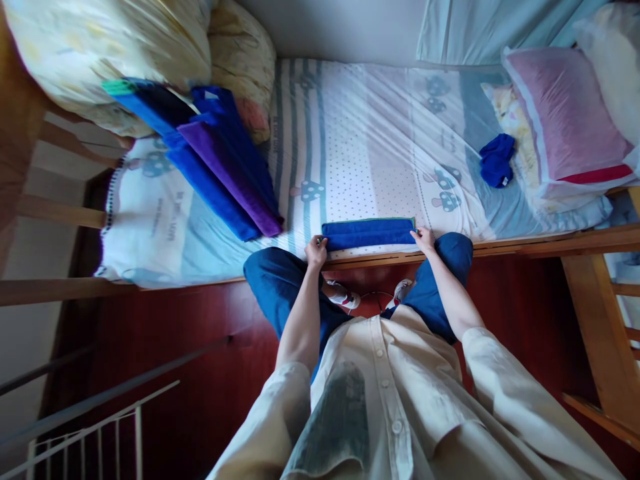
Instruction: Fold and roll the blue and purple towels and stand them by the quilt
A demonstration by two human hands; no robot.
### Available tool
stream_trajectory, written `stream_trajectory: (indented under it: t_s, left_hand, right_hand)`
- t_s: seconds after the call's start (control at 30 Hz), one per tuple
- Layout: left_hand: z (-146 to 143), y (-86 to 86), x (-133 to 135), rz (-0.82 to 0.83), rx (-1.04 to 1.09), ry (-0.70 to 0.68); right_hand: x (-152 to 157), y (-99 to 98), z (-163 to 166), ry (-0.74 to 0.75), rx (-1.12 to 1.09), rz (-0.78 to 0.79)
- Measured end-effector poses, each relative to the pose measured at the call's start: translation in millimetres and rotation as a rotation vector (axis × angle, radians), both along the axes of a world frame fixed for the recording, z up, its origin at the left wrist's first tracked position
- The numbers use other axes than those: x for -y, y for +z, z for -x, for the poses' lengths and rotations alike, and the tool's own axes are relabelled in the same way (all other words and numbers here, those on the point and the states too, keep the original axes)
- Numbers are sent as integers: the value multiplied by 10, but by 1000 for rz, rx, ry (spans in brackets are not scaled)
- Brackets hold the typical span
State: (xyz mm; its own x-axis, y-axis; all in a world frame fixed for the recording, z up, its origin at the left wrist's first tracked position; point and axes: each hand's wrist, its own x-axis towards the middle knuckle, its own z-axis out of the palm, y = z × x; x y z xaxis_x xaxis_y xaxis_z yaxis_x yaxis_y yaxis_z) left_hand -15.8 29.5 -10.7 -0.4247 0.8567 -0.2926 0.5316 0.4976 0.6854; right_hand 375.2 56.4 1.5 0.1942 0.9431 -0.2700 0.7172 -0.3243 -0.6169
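Note:
A blue towel (pixel 369 233) with a green edge lies folded into a narrow strip at the bed's front edge. My left hand (pixel 316 251) pinches its left end, and my right hand (pixel 424 239) pinches the right end. Both hands are closed, with the cloth between thumb and fingers. Left of them, several folded blue towels (pixel 215 193) lie slanted on the bed, with a purple towel (pixel 233 179) on top. A crumpled blue cloth (pixel 497 160) sits toward the right end of the bed.
The bed (pixel 345 147) has a patterned sheet with mushroom prints. Yellowish bedding (pixel 115 53) is piled at the back left; a pink pillow (pixel 575 113) lies at the right. A wooden ladder (pixel 600 333) stands at the right, and a white metal rack (pixel 100 427) at the lower left.

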Motion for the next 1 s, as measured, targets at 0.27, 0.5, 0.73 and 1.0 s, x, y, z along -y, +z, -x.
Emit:
stream_trajectory:
  t_s: [0.27, 0.5, 0.73, 1.0]
  left_hand:
    - [-7, -15, 26, 63, -78, 29]
    - [-41, -18, 46, 69, -82, 44]
    - [-50, 37, 138, -58, -240, -218]
    - [-162, -26, 240, -125, -309, -720]
  right_hand:
    - [28, -35, 6, -21, 40, 45]
    - [21, -72, 7, -7, 46, 53]
    - [91, 7, 27, 124, 157, -134]
    - [240, 118, 149, 622, 262, -136]
